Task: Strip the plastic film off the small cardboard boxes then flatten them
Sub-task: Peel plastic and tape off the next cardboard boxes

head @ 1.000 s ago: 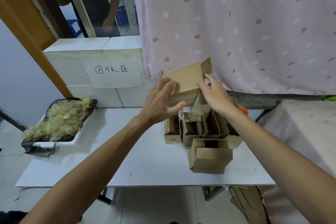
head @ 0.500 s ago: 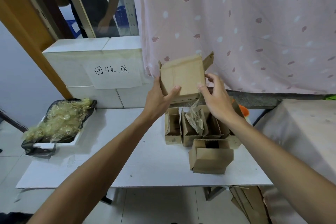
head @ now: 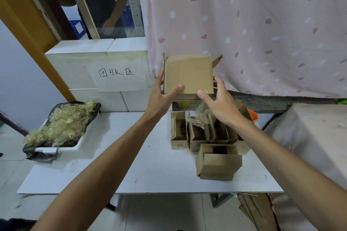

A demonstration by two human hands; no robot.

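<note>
I hold a small brown cardboard box (head: 188,74) up in the air above the table, one broad face turned toward me. My left hand (head: 159,97) grips its left edge with the thumb on the front face. My right hand (head: 218,103) grips its lower right corner, thumb on the front. A flap sticks out at the box's upper right. Below, several opened small boxes (head: 202,131) stand in a row, with a crumpled piece of clear plastic film (head: 197,118) lying on them. One more box (head: 218,163) lies nearer to me.
The white table (head: 116,170) carries a black-lined tray (head: 47,148) heaped with stripped film at its left end. White blocks with a handwritten paper sign (head: 116,73) stand behind. A pink curtain (head: 262,24) hangs at the back. Flattened cardboard (head: 257,210) leans under the table's right side. A person stands behind the glass.
The box has been raised and turned from lying tilted on the stack to upright with its face toward me. Both hands shifted to its lower edges.
</note>
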